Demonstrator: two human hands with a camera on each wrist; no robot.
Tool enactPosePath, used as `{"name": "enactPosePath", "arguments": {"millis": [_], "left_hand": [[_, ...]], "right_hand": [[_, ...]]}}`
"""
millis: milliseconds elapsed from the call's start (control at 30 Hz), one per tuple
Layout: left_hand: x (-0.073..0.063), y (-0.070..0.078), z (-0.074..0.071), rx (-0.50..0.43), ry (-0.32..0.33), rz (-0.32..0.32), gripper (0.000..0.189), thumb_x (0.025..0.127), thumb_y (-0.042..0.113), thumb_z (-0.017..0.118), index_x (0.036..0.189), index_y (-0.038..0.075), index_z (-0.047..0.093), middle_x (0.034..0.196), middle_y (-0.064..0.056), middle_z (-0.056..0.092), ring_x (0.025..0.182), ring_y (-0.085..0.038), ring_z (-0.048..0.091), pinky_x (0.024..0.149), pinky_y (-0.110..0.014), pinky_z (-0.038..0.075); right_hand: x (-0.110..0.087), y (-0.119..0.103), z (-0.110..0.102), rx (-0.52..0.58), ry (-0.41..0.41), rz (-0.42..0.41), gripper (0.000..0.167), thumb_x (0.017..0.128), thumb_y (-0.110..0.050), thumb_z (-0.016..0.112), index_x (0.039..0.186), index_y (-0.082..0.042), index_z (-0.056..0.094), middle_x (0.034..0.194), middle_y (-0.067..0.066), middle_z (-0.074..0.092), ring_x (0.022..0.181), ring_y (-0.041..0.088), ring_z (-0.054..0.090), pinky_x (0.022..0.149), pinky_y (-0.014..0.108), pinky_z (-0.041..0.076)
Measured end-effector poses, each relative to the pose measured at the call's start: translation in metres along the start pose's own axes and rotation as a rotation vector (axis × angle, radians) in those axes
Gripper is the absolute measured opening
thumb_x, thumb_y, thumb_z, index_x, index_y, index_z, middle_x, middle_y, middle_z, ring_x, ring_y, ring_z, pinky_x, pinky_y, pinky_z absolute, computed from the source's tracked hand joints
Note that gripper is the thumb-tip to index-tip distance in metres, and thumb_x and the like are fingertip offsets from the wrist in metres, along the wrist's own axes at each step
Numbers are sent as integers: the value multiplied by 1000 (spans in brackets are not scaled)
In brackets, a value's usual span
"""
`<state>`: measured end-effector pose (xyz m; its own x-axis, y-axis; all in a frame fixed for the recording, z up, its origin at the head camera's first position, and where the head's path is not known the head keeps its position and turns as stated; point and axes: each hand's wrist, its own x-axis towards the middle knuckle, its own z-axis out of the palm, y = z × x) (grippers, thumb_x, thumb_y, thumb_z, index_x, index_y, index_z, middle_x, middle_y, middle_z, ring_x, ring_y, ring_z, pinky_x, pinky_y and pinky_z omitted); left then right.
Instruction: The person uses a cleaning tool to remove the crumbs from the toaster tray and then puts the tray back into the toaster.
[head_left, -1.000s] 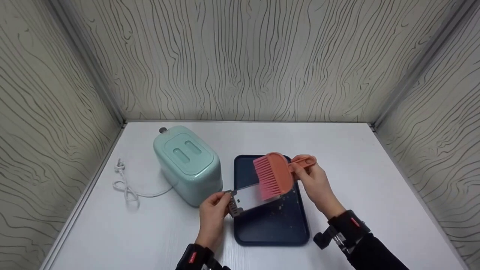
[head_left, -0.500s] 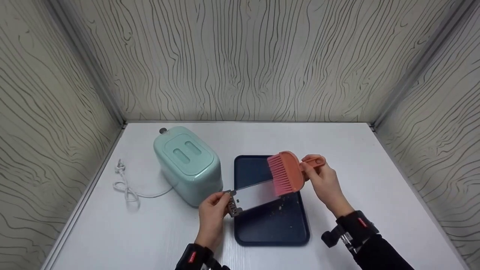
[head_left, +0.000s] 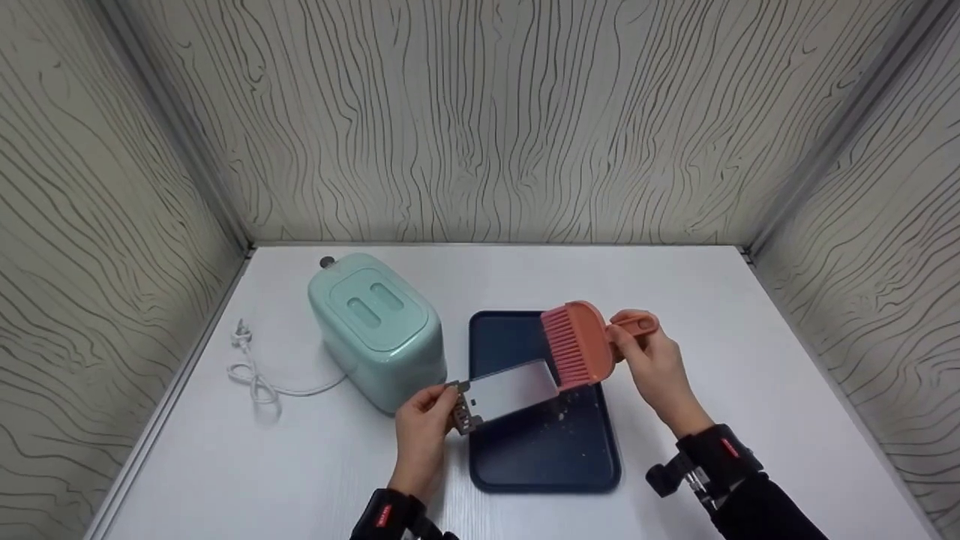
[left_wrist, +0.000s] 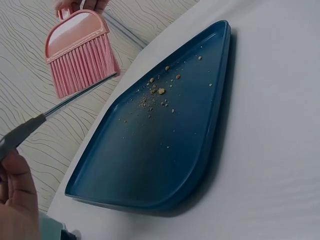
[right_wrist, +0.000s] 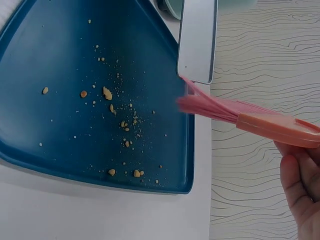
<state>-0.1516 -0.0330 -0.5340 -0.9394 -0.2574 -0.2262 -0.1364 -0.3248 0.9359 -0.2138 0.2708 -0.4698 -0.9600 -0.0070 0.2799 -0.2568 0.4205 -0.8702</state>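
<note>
In my left hand (head_left: pixel 421 431) I pinch the grey slotted end of a crumb tray (head_left: pixel 514 391), a flat metal sheet held above a dark blue tray (head_left: pixel 544 469). My right hand (head_left: pixel 660 367) grips the handle of an orange brush (head_left: pixel 592 341) with pink bristles (right_wrist: pixel 212 106). Those bristles are at the crumb tray's far end; in the right wrist view a few strands touch its corner. Crumbs (left_wrist: pixel 161 91) of mixed size lie scattered in the blue tray beneath. One tiny speck shows on the metal sheet in the right wrist view.
A mint green toaster (head_left: pixel 375 330) with a lid on top stands left of the blue tray, close to my left hand. Its white cord (head_left: pixel 259 386) lies looped on the white table (head_left: pixel 322 480). Patterned walls (head_left: pixel 480 127) enclose the table at the back and sides.
My right hand has moved right with the brush, drawing the bristles along the crumb tray to its far end and uncovering the metal surface. My left hand stays nearly in place.
</note>
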Motion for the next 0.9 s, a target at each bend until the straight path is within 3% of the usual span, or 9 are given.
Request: {"name": "enactPosePath", "arguments": {"millis": [333, 433, 667, 900], "left_hand": [[1, -2, 0, -4, -5, 13, 22, 93, 10, 71, 104, -9, 70, 80, -4, 66, 70, -12, 62, 66, -26, 56], [1, -3, 0, -7, -7, 12, 22, 94, 10, 71, 104, -9, 69, 80, -4, 66, 69, -12, 62, 65, -26, 56], [0, -2, 1, 25, -1, -22, 23, 95, 15, 71, 105, -6, 70, 85, -4, 67, 74, -13, 62, 69, -27, 56], [-1, 0, 4, 29, 18, -33, 22, 94, 15, 71, 103, -5, 70, 88, -5, 66, 75, -13, 61, 69, -27, 54]], "right_hand": [[-1, -5, -2, 22, 57, -13, 26, 104, -19, 61, 124, -3, 59, 97, 14, 71, 79, 10, 67, 69, 22, 55], [-1, -11, -1, 93, 54, 1, 27, 104, -19, 60, 124, -1, 58, 99, 16, 70, 79, 12, 67, 70, 23, 56], [-7, -29, 10, 329, -69, 44, 26, 106, -12, 55, 126, 4, 52, 105, 19, 69, 83, 19, 70, 76, 30, 58], [-18, -44, 25, 400, -164, 77, 23, 106, -6, 52, 127, 6, 53, 107, 16, 65, 87, 18, 69, 77, 30, 58]]}}
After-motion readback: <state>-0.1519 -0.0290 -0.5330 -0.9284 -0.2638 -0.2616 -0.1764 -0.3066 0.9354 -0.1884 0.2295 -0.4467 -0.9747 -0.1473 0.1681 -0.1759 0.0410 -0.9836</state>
